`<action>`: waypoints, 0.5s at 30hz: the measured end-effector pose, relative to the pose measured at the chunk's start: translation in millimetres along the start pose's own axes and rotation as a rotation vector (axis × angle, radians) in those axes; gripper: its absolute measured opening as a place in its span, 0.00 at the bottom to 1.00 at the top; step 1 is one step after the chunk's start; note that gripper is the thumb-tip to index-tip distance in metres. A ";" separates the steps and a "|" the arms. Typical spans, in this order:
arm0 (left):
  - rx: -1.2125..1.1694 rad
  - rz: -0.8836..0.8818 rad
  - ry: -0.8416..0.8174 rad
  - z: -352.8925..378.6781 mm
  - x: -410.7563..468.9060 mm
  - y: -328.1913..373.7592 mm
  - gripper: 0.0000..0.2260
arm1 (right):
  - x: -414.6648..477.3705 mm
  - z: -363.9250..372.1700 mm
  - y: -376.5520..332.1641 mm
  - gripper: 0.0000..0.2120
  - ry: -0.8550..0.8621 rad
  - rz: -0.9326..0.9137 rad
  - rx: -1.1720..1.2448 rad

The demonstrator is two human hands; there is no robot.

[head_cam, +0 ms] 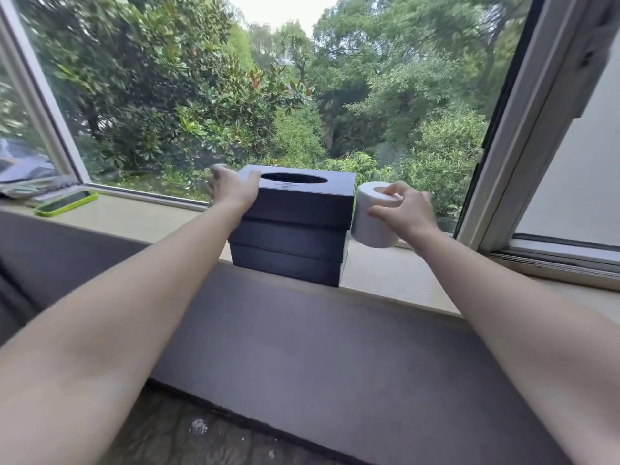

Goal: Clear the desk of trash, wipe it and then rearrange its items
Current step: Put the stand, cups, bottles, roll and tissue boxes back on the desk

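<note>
Fingers (pixel 400 190) of right hand (pixel 407 213) pinch toilet roll (pixel 367 228) beside tissue box (pixel 295 213).

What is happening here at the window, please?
A person reaches with both arms to the window sill. The left hand grips the left end of a dark tissue box, which sits on two dark boxes. The right hand holds a white paper roll just right of the stack. A green-cased phone lies further left.
</note>
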State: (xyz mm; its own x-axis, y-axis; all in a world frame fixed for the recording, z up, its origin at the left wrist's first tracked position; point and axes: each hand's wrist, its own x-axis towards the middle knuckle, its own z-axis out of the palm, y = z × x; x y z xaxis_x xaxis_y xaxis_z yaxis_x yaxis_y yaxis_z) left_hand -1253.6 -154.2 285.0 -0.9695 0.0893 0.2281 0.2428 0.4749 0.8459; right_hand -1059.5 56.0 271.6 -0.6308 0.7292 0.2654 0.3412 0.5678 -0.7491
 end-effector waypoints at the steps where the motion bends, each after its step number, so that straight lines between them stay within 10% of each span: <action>1: -0.048 -0.047 -0.019 -1.1 3.6 -4.3 0.29 | -0.5 1.2 -3.1 0.17 0.001 -0.006 -0.013; 15: -0.452 -0.358 -0.246 -17.0 15.8 -20.8 0.29 | 9.4 3.3 -7.5 0.14 0.037 0.087 -0.001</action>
State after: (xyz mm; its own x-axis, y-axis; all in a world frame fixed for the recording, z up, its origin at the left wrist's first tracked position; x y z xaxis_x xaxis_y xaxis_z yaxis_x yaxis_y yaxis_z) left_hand -1273.5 -177.6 279.3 -0.9595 0.2172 -0.1794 -0.1609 0.1003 0.9819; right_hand -1070.3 57.4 277.8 -0.5723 0.7895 0.2216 0.3940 0.5018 -0.7700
